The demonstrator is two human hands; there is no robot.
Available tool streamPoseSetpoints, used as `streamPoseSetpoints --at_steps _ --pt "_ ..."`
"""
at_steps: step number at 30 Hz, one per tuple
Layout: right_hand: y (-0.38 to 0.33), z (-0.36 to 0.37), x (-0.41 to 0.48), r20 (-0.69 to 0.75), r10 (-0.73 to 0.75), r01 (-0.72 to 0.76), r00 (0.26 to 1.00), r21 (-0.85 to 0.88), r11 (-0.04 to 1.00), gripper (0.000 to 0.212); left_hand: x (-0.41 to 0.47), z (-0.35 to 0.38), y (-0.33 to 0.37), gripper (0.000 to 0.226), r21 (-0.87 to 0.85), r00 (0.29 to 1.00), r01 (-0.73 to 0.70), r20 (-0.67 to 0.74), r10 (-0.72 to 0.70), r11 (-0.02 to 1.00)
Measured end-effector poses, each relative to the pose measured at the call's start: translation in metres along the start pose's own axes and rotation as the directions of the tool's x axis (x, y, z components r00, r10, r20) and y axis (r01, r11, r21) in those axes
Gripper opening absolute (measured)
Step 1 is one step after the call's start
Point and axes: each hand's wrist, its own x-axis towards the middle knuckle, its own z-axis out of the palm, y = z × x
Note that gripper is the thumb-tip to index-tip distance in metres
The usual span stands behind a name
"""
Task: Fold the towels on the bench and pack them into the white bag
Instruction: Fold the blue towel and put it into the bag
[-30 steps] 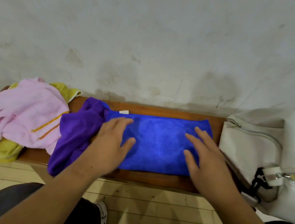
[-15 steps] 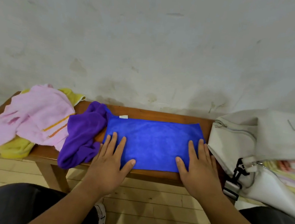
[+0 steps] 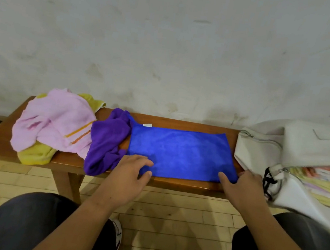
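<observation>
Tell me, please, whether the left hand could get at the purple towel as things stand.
Probably yes: the left hand, seemingly pinching the blue towel's near corner, lies right beside the purple towel, with nothing between them.

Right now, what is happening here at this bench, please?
A person is folding towels. The left grip and right grip pinch the two near corners of a blue towel spread flat on the bench. To its left, a purple towel, a pink towel and a yellow towel lie crumpled, not yet folded. The white bag is open at the bench's right end, with folded towels already inside.
</observation>
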Motion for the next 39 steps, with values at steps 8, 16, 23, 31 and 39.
streamPoseSetpoints --at_steps 8,16,23,31,39 --pt "-0.021 -0.005 -0.007 -0.051 0.106 -0.077 0.993 0.400 0.913 0.033 0.003 -0.006 -0.005 0.025 -0.020 0.999 0.030 -0.027 -0.030 0.999" --pt "-0.042 0.001 0.002 0.232 0.244 -0.322 0.942 0.833 0.450 0.040 0.004 0.017 0.014 0.061 0.101 0.982 -0.124 0.155 0.107 0.987" --pt "-0.057 -0.013 0.009 0.250 0.195 -0.274 0.948 0.956 0.106 0.013 0.011 0.061 0.040 0.077 0.267 0.974 -0.205 0.150 0.170 0.942" --pt "-0.080 -0.038 0.006 0.004 0.340 -0.071 0.940 0.981 0.182 0.005 0.031 0.084 0.077 0.076 0.110 0.941 -0.284 0.221 0.255 0.953" --pt "-0.128 0.008 -0.030 -0.371 -0.102 0.356 0.923 0.722 0.593 0.013 0.068 0.018 0.038 0.030 -0.607 0.929 0.344 0.111 -0.352 0.716"
